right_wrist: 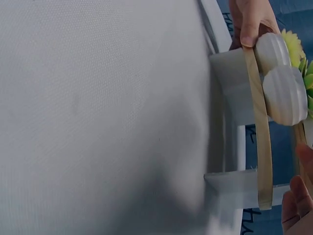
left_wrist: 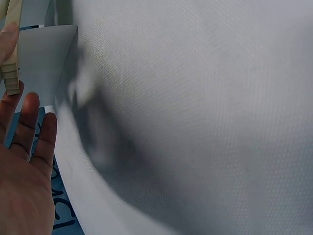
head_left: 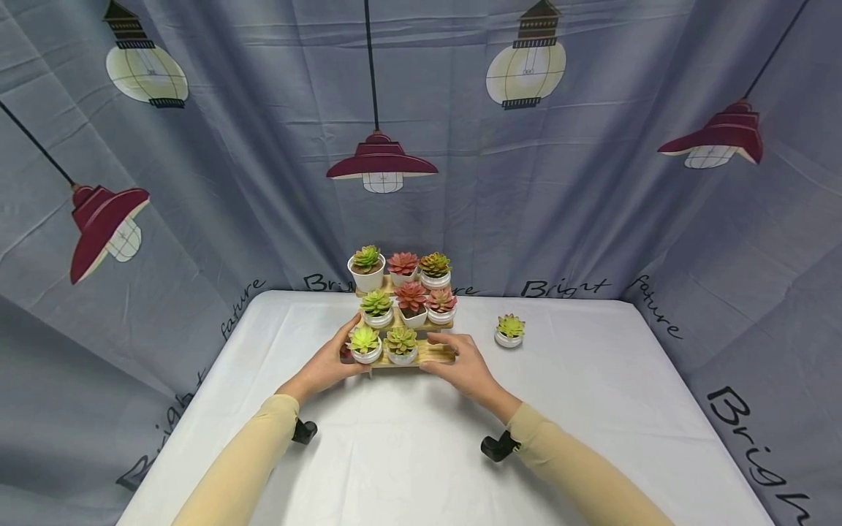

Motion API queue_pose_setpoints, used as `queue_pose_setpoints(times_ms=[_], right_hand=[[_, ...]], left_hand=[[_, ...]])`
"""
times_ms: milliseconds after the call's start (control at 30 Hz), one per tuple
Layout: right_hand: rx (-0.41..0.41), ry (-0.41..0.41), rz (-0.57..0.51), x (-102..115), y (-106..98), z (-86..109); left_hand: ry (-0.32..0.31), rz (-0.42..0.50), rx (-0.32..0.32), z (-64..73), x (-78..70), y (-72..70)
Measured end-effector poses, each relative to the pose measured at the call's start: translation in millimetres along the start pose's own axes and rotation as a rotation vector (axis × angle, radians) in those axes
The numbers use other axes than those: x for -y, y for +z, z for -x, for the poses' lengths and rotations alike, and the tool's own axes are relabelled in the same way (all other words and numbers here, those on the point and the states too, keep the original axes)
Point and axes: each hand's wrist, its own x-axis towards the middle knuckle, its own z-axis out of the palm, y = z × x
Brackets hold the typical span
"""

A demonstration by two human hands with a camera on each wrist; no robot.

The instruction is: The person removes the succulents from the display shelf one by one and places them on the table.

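Note:
A three-step wooden stand with white supports (head_left: pixel 437 353) holds several small potted succulents. My left hand (head_left: pixel 327 365) grips the left end of its lowest step, the thumb on the front edge, as the left wrist view also shows on the wooden board (left_wrist: pixel 12 73). Beside that hand sits a lime-green succulent (head_left: pixel 364 340) in a white pot, with a green one (head_left: pixel 401 342) to its right. My right hand (head_left: pixel 465 367) is at the right end of this step, thumb and forefinger spread apart. In the right wrist view its fingers (right_wrist: pixel 292 200) are loosely bent beside the board's end, holding nothing.
One more potted yellow-green succulent (head_left: pixel 509 330) stands on the white-covered table (head_left: pixel 579 365), right of the stand. Red succulents (head_left: pixel 411 296) share the upper steps with green ones (head_left: pixel 376 304). A grey-blue curtain (head_left: pixel 526 219) printed with lamps hangs behind and around the table.

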Motion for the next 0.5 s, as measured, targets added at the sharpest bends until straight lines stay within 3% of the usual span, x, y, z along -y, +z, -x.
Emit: queue_pose_setpoints(times_ms=[500], right_hand=[[-0.051,0.009,0.053,7.4,18.8,-5.7]], left_hand=[[0.006,-0.002,-0.008,0.1,-0.7,1.2]])
